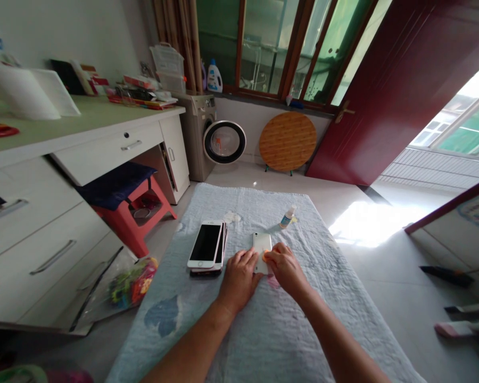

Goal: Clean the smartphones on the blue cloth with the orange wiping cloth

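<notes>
A white phone (pixel 261 244) lies back up on a light blue towel (pixel 263 330). My left hand (pixel 239 279) rests on the phone's left edge with fingers laid flat. My right hand (pixel 285 266) is closed on a small orange thing (pixel 264 257), too small to name, and presses it against the phone's back. A stack of phones (pixel 206 247) lies to the left, screens up. A small spray bottle (pixel 287 217) lies on the towel beyond the white phone, and a crumpled white wipe (pixel 232 217) sits near the stack.
White drawers and a desk (pixel 43 213) stand at left, with a red stool (pixel 131 210) under it and a plastic bag of coloured items (pixel 131 282) on the floor. A washing machine (pixel 207 138), a round wooden board (pixel 287 141) and a red door (pixel 383 90) lie ahead.
</notes>
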`<state>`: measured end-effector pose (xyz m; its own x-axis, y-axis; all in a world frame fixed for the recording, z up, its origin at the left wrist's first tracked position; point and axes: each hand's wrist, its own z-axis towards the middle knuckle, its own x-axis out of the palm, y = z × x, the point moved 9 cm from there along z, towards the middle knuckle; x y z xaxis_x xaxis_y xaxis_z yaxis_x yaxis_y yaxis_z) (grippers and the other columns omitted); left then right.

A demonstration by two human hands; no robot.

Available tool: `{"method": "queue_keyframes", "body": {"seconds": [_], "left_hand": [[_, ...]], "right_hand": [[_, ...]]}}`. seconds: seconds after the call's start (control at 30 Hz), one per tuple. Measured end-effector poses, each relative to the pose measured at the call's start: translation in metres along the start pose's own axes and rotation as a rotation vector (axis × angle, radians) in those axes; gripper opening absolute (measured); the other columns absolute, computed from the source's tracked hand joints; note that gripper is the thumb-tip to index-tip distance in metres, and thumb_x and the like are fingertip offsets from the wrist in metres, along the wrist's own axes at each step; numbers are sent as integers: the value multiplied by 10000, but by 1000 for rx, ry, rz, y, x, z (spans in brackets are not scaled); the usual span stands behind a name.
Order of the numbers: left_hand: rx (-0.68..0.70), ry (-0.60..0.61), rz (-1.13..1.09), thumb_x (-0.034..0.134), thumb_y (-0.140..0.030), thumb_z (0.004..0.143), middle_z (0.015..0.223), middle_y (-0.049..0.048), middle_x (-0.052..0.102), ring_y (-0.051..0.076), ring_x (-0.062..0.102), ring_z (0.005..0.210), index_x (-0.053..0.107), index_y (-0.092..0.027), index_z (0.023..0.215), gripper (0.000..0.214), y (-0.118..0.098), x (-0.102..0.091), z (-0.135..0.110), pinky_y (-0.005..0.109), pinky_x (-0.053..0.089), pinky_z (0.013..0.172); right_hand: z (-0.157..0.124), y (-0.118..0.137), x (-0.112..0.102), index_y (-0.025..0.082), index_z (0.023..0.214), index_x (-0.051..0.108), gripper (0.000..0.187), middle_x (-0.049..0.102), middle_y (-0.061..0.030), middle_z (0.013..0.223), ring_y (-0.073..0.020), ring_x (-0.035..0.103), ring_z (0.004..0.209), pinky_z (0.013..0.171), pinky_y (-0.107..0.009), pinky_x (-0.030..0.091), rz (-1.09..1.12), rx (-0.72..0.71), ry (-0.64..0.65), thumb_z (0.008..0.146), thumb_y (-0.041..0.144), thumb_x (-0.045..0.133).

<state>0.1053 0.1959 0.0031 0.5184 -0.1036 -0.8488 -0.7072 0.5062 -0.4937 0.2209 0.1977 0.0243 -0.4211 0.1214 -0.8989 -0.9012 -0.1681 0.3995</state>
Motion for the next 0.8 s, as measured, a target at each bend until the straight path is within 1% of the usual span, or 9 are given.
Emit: {"method": "queue_keyframes", "body": {"seconds": [0.1,0.2,0.3,0.4,0.5,0.6,0.67,0.73,0.8], "left_hand": [[3,-8,-3,589,-295,893,1416,61,511,274,453,1246,531,-223,1303,421,0,-1,0,441,388,1030],[5,-11,-11,606,-285,882,1415,70,511,270,445,1257,532,-213,1308,439,0,-1,0,437,377,1041],[5,-11,-16,616,-294,877,1407,74,517,267,446,1255,533,-201,1313,454,1,0,0,432,375,1043],[1,-11,-21,607,-304,883,1403,79,521,273,446,1256,534,-192,1311,448,1,-1,0,433,368,1049],[-5,-23,-42,593,-296,887,1383,86,536,272,452,1251,477,-193,1359,498,1,-2,0,428,372,1041],[-5,-40,-59,579,-278,886,1348,87,556,263,463,1240,402,-210,1406,554,1,-4,0,421,385,1022],[-10,-40,-59,578,-270,882,1325,93,567,264,465,1235,401,-201,1400,552,2,-3,-1,422,385,1020],[-19,-40,-55,584,-271,879,1303,101,580,269,466,1230,405,-185,1395,553,3,-2,-1,424,385,1019],[-14,-41,-55,585,-283,883,1310,97,578,268,465,1232,392,-195,1409,567,3,-1,0,426,383,1022]], "right_hand": [[17,-9,-2,211,804,744,258,545,-43,847,-159,504,817,756,-264,391,-41,29,-23,927,237,518],[31,-17,1,209,853,746,259,557,-54,881,-164,499,836,773,-268,393,-46,48,-72,934,234,502],[34,-22,6,217,931,740,268,568,-66,938,-179,486,880,796,-277,394,-39,69,-125,949,237,474],[29,-21,8,229,959,738,275,568,-65,957,-185,474,897,806,-284,392,-10,60,-157,954,244,464],[23,-8,6,239,954,740,270,571,-54,935,-177,478,881,818,-291,385,53,-34,-107,947,238,470],[18,9,6,245,938,745,270,579,-41,908,-166,492,865,828,-290,385,117,-149,5,918,189,482],[17,16,7,252,911,752,284,585,-32,898,-160,501,862,824,-282,390,146,-195,70,877,139,494],[17,18,9,254,881,757,296,586,-27,887,-156,507,856,815,-273,395,164,-205,85,850,111,499],[20,12,10,246,877,756,288,580,-31,869,-157,511,850,809,-272,401,164,-180,38,861,126,495]]}}
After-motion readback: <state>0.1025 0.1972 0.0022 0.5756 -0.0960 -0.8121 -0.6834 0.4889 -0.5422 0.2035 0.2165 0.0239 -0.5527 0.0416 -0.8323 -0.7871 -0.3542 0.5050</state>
